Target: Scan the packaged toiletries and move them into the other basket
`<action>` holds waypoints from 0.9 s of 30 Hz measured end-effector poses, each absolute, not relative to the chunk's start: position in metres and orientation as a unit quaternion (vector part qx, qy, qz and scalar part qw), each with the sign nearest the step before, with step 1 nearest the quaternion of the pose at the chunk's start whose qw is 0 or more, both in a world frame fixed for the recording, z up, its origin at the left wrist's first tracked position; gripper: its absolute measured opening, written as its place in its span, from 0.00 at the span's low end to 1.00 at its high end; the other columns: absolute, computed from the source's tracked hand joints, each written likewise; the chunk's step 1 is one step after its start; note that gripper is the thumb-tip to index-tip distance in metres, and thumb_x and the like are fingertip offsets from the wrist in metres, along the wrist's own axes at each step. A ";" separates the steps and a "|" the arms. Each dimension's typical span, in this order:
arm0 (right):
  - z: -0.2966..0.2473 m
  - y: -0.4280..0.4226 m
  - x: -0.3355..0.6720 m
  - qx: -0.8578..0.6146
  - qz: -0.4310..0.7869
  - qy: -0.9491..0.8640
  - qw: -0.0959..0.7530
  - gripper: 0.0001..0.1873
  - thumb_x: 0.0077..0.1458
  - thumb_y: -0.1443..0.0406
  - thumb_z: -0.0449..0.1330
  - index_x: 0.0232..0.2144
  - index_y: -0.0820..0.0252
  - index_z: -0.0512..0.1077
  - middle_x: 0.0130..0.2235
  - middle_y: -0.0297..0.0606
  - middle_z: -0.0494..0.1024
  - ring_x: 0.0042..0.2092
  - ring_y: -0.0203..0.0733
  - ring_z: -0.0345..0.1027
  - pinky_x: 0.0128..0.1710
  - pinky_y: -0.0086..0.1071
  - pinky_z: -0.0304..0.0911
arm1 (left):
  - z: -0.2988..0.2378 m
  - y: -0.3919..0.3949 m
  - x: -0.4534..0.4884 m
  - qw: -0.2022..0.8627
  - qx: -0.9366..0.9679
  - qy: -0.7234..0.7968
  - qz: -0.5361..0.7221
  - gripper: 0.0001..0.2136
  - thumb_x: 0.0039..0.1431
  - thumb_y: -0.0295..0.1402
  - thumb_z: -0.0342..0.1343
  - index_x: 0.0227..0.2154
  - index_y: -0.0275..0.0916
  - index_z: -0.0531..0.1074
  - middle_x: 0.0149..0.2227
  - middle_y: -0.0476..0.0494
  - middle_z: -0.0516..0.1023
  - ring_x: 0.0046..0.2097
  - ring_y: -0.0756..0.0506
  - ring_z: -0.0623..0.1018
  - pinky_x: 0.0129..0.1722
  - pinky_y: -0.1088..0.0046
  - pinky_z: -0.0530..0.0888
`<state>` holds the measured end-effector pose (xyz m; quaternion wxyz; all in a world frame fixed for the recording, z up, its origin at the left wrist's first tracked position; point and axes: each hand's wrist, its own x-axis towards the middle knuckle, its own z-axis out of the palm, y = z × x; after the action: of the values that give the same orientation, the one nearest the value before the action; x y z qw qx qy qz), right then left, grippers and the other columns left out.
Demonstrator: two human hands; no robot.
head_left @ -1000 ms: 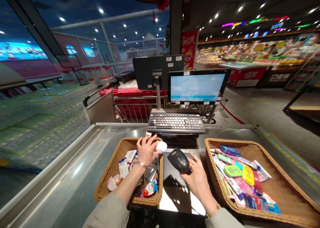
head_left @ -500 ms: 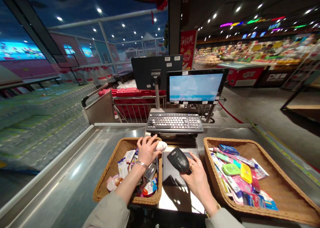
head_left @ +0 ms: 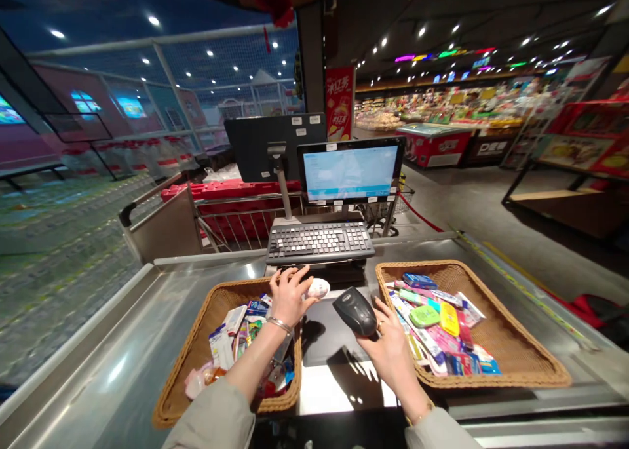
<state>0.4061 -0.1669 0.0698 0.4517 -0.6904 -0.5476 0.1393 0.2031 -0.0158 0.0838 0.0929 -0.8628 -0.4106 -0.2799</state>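
A small white oval item is pinched at the fingertips of my left hand, above the inner edge of the left wicker basket. Its exact kind is too small to make out. My right hand grips a black handheld barcode scanner, whose head points left toward the white item. The left basket holds a jumble of small packets and boxes, partly covered by my left forearm. In the right wicker basket lie a green oval case, a yellow case and several colourful packs.
A keyboard stands behind the hands, below a lit screen and a second monitor seen from behind. The metal counter runs under the baskets. Beyond it are a trolley and a red freezer chest.
The view has turned to the right, so the baskets and screens sit further left. My left hand and the white item have moved slightly right relative to the left basket. Both holds are unchanged.
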 end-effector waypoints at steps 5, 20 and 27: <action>0.072 -0.176 0.420 -0.712 0.141 -0.514 0.456 0.13 0.44 0.64 0.61 0.35 0.55 0.79 0.50 0.42 0.76 0.62 0.52 0.57 0.60 0.47 0.57 | 0.087 -0.016 0.226 0.088 -0.874 -0.385 -0.283 0.20 0.45 0.43 0.68 0.43 0.52 0.76 0.57 0.49 0.74 0.55 0.35 0.69 0.58 0.46 0.57; 0.074 -0.202 0.457 -0.750 0.124 -0.442 0.476 0.13 0.45 0.62 0.61 0.36 0.55 0.79 0.50 0.41 0.77 0.63 0.53 0.53 0.61 0.50 0.54 | 0.087 -0.018 0.289 0.056 -0.906 -0.309 -0.282 0.20 0.46 0.44 0.67 0.44 0.53 0.76 0.57 0.48 0.74 0.55 0.35 0.69 0.58 0.45 0.56; 0.067 -0.213 0.476 -0.765 0.083 -0.413 0.487 0.14 0.45 0.61 0.62 0.37 0.55 0.79 0.49 0.42 0.77 0.62 0.53 0.56 0.61 0.50 0.55 | 0.086 -0.021 0.318 0.043 -0.917 -0.274 -0.287 0.20 0.47 0.44 0.66 0.45 0.53 0.76 0.57 0.47 0.74 0.56 0.35 0.69 0.58 0.45 0.56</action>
<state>0.4757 -0.2134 0.0675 0.4871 -0.7648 -0.4134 0.0834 0.3181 -0.0207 0.0855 0.0427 -0.9169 -0.2740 -0.2869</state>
